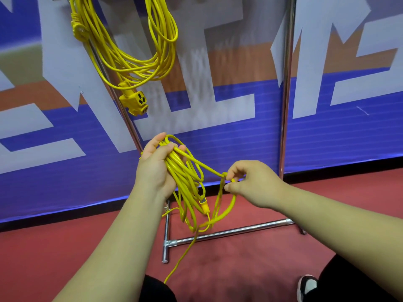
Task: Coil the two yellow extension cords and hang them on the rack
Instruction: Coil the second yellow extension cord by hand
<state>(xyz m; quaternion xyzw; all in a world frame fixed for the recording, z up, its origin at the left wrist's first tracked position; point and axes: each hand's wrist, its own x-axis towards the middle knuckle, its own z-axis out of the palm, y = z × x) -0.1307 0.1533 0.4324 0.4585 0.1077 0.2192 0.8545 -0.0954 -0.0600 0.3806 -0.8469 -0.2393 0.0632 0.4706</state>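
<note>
One yellow extension cord (139, 62) hangs coiled from the top of the metal rack (285, 105) at the upper left, its triple socket end (135, 102) dangling below the loops. My left hand (156, 166) grips a bundle of loops of the second yellow cord (187, 184) in front of the rack. My right hand (248, 182) pinches a strand of that cord just right of the bundle. A loose tail of the cord trails down to the floor between my arms.
The rack's chrome base bars (229, 232) lie on the red floor (65, 247) below my hands. A blue, white and orange banner (239, 138) stands right behind the rack. My shoe (306, 286) shows at the lower right.
</note>
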